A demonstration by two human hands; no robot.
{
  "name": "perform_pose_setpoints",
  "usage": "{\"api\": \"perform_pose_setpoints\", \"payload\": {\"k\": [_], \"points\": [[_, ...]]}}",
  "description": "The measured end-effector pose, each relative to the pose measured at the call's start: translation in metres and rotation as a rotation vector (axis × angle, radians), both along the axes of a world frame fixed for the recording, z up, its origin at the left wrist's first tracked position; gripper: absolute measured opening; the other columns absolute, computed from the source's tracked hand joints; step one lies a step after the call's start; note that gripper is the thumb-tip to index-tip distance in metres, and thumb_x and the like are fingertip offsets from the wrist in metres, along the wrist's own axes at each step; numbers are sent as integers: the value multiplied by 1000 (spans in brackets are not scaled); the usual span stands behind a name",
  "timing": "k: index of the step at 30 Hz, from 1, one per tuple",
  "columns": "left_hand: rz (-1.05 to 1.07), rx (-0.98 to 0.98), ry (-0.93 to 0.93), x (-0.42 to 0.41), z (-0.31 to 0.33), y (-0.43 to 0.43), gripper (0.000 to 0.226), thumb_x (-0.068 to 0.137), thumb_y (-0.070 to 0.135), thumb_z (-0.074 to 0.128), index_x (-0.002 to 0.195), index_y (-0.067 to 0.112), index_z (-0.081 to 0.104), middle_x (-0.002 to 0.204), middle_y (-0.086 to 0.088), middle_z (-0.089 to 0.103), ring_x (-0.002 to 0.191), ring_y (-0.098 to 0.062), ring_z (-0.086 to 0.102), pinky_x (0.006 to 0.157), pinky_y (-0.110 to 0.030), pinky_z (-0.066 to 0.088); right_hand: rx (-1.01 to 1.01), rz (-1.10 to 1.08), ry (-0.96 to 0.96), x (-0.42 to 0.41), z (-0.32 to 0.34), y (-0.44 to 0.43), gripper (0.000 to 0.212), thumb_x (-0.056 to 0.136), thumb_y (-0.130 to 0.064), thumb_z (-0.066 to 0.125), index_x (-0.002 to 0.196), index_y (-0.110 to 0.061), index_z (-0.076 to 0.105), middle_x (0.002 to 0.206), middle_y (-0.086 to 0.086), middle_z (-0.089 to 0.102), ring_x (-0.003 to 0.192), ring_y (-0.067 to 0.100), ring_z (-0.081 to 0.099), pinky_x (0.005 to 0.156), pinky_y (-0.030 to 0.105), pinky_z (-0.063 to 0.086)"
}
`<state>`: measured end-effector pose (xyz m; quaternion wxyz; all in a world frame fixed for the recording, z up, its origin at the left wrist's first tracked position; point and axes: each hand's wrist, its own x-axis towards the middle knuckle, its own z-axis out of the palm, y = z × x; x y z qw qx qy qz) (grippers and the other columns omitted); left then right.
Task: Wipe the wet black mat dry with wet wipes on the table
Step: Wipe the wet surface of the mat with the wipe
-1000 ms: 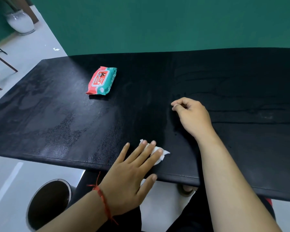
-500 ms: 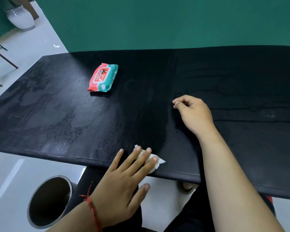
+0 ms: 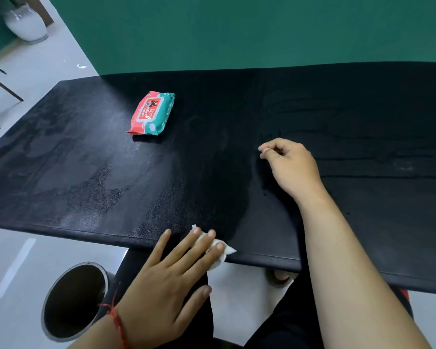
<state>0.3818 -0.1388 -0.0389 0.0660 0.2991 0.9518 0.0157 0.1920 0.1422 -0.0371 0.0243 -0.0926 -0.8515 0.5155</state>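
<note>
**Wipe sitting at the mat's near edge under a flat left hand**

The left hand [image 3: 161, 285] is pressing a small crumpled white wet wipe [image 3: 227, 251] down with straight, spread fingers. Nothing is curling round it. The wipe is lying at the near lip of the large black textured mat [image 3: 86, 172], and one corner seems to be hanging over the edge. The right hand [image 3: 290, 167] is resting loosely curled on the mat further in, apparently holding nothing.

With no real grip on it, the wipe could be bunching up and sliding out from under the fingers. A stroke toward the body could drag it off the edge. The mat is showing greyish damp patches and sheen across its left part, around the red-and-teal wipes pack [image 3: 151, 113], and dark streaks on the right.
</note>
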Motion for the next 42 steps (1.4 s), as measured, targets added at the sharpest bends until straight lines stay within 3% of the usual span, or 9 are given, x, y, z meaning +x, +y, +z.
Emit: {"api": "perform_pose_setpoints", "payload": {"k": [3,7,12,15,20,28,34,39,42], "points": [[47,2,17,0,0,5,66,109,50,28,169,25,15,176,7,9,162,-20,9,123,-57,13,-16,-10,-2,0,1,0,19,96,-32,59,92,-40,76,81,-23,72,74,6,66,73,32,54],[58,36,43,0,-9,44,70,107,57,26,169,25,15,176,7,8,163,-21,7,123,-56,14,-82,-24,13,0,1,0,22,97,-29,57,91,-38,77,90,-24,75,86,6,71,86,40,61],[-28,32,84,11,-23,77,75,100,60,41,165,25,32,173,4,24,159,-21,26,117,-54,29,-170,-34,12,1,3,5,24,95,-27,57,90,-37,78,91,-18,77,87,10,73,90,49,61],[30,19,118,7,-24,69,76,100,58,42,165,21,31,173,1,24,158,-21,28,116,-55,29,-218,-37,12,1,3,10,24,94,-26,58,89,-36,79,92,-16,78,86,9,74,92,49,61],[91,36,124,-7,-19,90,75,105,64,24,166,20,28,173,2,24,159,-22,26,119,-54,25,-273,-47,17,0,6,8,24,95,-22,58,90,-32,79,92,-12,78,84,12,75,90,50,62],[86,-23,174,-11,-32,92,80,101,72,27,157,18,48,166,-6,40,149,-28,43,111,-54,35,-377,-94,76,-1,8,10,27,100,-16,57,92,-27,80,91,-8,78,80,11,73,79,37,64],[96,15,151,-33,-26,112,80,103,70,24,163,19,38,170,-3,32,155,-27,34,115,-53,29,-349,-65,60,0,5,10,25,99,-21,58,91,-32,79,94,-12,78,82,11,74,85,47,64],[9,6,136,-32,-26,105,76,104,69,22,161,22,42,168,-4,37,152,-26,39,112,-52,32,-350,-52,44,0,6,9,24,99,-22,58,91,-32,79,93,-12,78,82,11,74,87,50,63],[62,-5,130,-39,-23,93,74,105,67,24,165,24,31,171,-2,30,156,-25,32,116,-53,27,-318,-31,42,1,5,9,23,99,-24,59,91,-33,78,92,-12,77,84,12,73,86,50,62]]}}
